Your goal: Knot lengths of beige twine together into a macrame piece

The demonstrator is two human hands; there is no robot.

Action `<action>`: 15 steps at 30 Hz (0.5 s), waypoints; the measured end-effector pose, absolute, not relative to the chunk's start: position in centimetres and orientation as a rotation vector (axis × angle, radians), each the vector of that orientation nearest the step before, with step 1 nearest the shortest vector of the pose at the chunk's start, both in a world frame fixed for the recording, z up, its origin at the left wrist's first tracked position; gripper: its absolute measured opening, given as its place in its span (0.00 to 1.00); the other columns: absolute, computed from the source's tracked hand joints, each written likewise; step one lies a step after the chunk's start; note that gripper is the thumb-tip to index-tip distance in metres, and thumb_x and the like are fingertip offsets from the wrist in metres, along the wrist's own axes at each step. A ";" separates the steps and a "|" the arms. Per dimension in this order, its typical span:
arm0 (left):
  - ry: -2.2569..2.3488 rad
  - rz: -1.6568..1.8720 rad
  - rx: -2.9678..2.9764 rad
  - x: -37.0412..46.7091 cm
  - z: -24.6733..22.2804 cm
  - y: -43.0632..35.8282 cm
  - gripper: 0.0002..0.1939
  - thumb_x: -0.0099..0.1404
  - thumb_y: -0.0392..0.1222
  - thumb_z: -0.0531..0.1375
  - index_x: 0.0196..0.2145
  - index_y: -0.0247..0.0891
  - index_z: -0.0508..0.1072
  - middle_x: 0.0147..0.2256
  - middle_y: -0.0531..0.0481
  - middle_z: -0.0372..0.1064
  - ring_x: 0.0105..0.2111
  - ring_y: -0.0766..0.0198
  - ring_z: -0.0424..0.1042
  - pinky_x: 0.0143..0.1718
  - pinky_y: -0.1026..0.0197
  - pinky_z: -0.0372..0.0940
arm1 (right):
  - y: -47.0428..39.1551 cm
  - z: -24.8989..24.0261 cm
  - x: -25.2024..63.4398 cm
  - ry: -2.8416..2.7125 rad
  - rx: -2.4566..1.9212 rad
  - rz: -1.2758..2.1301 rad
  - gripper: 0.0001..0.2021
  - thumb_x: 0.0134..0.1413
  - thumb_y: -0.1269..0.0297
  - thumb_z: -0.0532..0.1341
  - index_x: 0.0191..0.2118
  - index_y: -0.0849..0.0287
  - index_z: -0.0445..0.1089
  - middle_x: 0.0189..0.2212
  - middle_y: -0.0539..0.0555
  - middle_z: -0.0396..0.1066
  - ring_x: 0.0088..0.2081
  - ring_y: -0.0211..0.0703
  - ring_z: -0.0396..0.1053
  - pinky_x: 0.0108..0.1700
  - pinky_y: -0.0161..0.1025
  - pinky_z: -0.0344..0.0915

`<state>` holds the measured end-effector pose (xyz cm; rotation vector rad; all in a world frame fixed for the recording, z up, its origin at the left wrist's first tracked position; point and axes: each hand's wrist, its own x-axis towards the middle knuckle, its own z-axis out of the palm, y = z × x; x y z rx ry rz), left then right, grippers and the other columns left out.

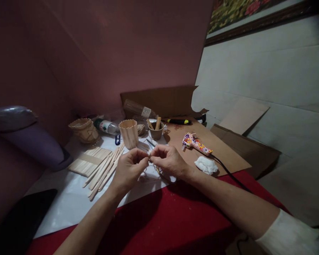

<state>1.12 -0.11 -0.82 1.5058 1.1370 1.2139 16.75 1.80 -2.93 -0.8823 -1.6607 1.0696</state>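
Note:
My left hand (130,168) and my right hand (170,161) meet over the front of the white sheet, fingertips almost touching. Both are closed in a pinch on a small bit of thin strand that looks like twine (149,158); most of it is hidden by the fingers. Thin loops hang below the hands, too dim to follow. Scissors (150,142) lie just behind, partly covered by my right hand. A cup made of craft sticks (129,134) stands upright beyond my left hand. Loose craft sticks (103,173) lie fanned out to its left.
A banded bundle of sticks (89,161) and a decorated pot (83,130) sit left. Behind are plastic bottles (106,126), a small pot with sticks (156,132) and a yellow-black cutter (178,122). A flowered glue gun (196,143), its cord and white tissue (206,165) lie on cardboard (228,161).

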 end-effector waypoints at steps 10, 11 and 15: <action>1.185 1.180 1.576 0.9 -0.9 0.0 0.10 0.50 0.43 0.64 0.24 0.33 0.71 0.20 0.53 0.66 0.21 0.70 0.63 0.22 0.67 0.56 | 1.8 -3.1 16.8 -1.707 -0.870 1.000 0.03 0.46 0.68 0.61 0.27 0.62 0.68 0.22 0.47 0.65 0.24 0.32 0.60 0.26 0.31 0.56; 1.203 1.184 1.558 0.9 -0.9 0.0 0.10 0.50 0.43 0.64 0.23 0.33 0.71 0.20 0.53 0.66 0.20 0.70 0.62 0.21 0.67 0.56 | 1.8 -3.1 16.7 -1.691 -0.850 1.008 0.03 0.46 0.68 0.61 0.27 0.62 0.68 0.22 0.47 0.65 0.25 0.32 0.60 0.26 0.31 0.56; 1.227 1.183 1.454 0.9 -0.7 0.0 0.11 0.50 0.44 0.64 0.21 0.34 0.70 0.17 0.55 0.64 0.17 0.72 0.59 0.18 0.68 0.53 | 1.7 -3.0 16.5 -1.552 -0.786 1.215 0.05 0.47 0.65 0.62 0.28 0.60 0.66 0.20 0.45 0.63 0.20 0.30 0.58 0.21 0.29 0.56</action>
